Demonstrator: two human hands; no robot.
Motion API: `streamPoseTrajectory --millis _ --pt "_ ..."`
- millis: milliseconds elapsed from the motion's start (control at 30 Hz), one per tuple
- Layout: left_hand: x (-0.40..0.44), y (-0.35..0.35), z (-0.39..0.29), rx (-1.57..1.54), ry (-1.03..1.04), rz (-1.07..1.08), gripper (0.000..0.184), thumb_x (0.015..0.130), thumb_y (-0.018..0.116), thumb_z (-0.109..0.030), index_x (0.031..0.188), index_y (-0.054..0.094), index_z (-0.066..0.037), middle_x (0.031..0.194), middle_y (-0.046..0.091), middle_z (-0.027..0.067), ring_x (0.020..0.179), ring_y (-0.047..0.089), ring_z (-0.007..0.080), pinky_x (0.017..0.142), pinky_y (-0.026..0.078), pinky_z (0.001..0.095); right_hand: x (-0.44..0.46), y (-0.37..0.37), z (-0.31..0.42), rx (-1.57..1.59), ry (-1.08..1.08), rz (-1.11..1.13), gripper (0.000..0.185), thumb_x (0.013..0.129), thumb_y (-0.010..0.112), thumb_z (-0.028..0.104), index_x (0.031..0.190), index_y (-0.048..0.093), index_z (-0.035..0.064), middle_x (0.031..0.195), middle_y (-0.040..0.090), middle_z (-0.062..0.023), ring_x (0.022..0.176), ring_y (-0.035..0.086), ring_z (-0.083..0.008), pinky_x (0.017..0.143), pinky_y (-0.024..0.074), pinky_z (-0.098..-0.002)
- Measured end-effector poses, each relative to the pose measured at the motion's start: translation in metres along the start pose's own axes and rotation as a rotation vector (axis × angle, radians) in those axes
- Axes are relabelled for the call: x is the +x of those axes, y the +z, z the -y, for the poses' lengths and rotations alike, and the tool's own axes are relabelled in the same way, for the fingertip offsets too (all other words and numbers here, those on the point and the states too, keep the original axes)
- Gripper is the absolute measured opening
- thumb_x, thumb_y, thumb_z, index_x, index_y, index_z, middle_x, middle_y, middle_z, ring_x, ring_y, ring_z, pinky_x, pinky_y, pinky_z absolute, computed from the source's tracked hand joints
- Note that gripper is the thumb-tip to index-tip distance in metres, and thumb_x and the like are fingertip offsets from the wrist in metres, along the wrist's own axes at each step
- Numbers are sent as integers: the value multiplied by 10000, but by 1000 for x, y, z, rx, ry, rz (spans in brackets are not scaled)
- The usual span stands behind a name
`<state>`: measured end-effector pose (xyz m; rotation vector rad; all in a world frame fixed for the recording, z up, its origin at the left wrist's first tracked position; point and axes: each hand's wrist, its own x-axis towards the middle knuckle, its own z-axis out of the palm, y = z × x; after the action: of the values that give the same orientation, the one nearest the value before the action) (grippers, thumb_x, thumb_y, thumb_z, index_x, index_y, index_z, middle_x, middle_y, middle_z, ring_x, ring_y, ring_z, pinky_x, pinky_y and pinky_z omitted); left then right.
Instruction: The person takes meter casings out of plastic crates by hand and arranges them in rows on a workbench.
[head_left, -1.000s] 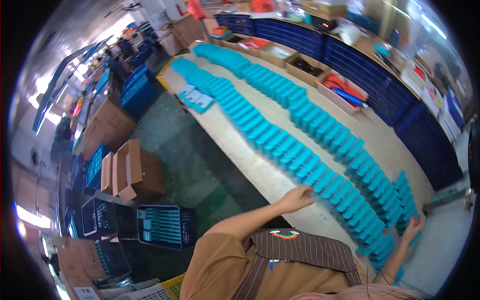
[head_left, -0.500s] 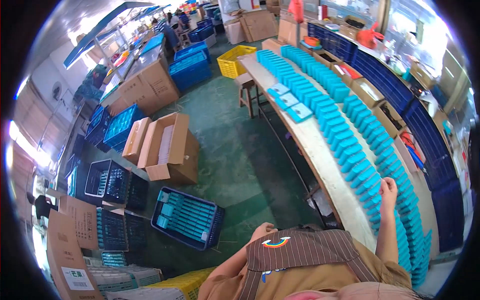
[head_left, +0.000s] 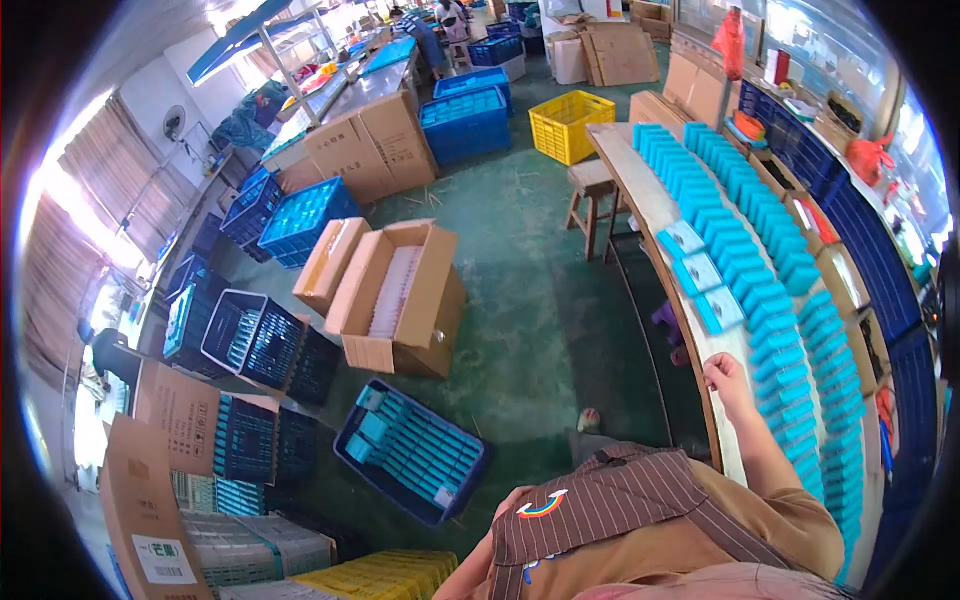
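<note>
My right hand (head_left: 728,382) is raised near the table's front edge, left of the long rows of turquoise boxes (head_left: 775,335). Its fingers are curled together; anything small between them is hidden. Just beyond it, several turquoise boxes with pale printed faces (head_left: 697,272) lie flat on the pale tabletop (head_left: 735,455). The rows stand close-packed, each box leaning on its neighbour. Low by my striped apron (head_left: 610,500) is my left hand (head_left: 512,498), its fingers mostly hidden.
On the floor to the left are a dark blue crate (head_left: 480,470) of turquoise boxes and an open carton (head_left: 440,300). A wooden stool (head_left: 590,180) and a yellow crate (head_left: 572,125) stand near the table's far end. Blue bins (head_left: 885,290) line the right side.
My right hand has moved left, from over the box rows to the table's front edge. The view has swung left, and a foot now shows below on the floor.
</note>
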<state>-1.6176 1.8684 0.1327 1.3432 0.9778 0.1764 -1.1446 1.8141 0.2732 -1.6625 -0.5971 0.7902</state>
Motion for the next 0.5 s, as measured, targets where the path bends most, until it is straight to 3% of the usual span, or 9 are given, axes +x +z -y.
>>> streamPoseTrajectory --millis 167,200,300,400,500 --pt "71 -46 9 -220 -156 -175 431 872 633 -172 1248 522 6 1121 616 106 1041 585 166 899 470 292 132 46 23 39 44 107 55 866 607 110 875 564 75 687 563 12 561 510 -59 509 388 -198" --pt "66 -56 -22 -327 -116 -242 387 892 629 -245 1183 580 5 1051 644 102 980 598 155 870 476 295 153 58 31 67 85 169 56 869 606 101 903 570 74 715 570 11 599 527 -62 545 403 -201" --pt "125 -80 32 -233 -278 -582 379 898 620 -344 1058 649 -2 858 663 73 796 624 153 719 503 299 215 102 58 11 30 280 65 860 616 78 910 578 62 759 578 12 646 535 -69 585 430 -213" --pt "150 -96 41 -90 -566 -553 457 865 635 -444 924 682 7 642 598 36 515 546 158 481 442 313 267 139 58 -105 -151 393 131 846 645 78 952 586 28 791 595 -4 692 567 -86 645 478 -242" --pt "182 -107 43 -50 -692 -426 420 858 642 -423 866 669 -3 630 592 37 514 542 158 485 440 313 294 171 78 -344 -254 427 185 832 672 104 982 592 30 796 605 -28 711 579 -101 680 490 -262"
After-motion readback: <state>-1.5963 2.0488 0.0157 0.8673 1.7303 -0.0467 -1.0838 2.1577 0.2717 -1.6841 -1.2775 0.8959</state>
